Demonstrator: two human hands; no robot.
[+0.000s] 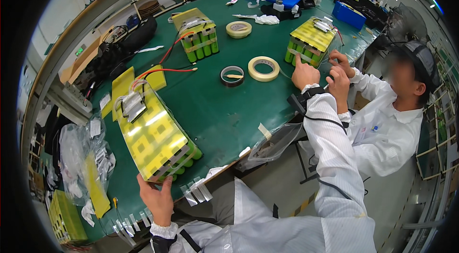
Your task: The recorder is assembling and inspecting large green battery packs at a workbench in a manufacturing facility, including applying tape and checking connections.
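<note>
My left hand (157,199) grips the near end of a long battery pack (153,133) of green cells under yellow sheets; its thumb lies against the end and some fingers are hidden. Red and white wires (138,85) and a silver piece sit on the pack's far end. Stretched out to the right, my right hand (306,75) points its index finger at the lower side of another battery pack (313,35); whether it touches cannot be told. It holds nothing visible. A co-worker's hands (339,81) are beside that pack, close to mine.
A third battery pack (198,35) stands at the back. Cream tape rolls (264,75) and a dark tape roll (233,82) lie mid-table. Tape strips (197,191) hang on the front edge. Plastic bags (76,157) lie left. A co-worker (382,124) sits at right.
</note>
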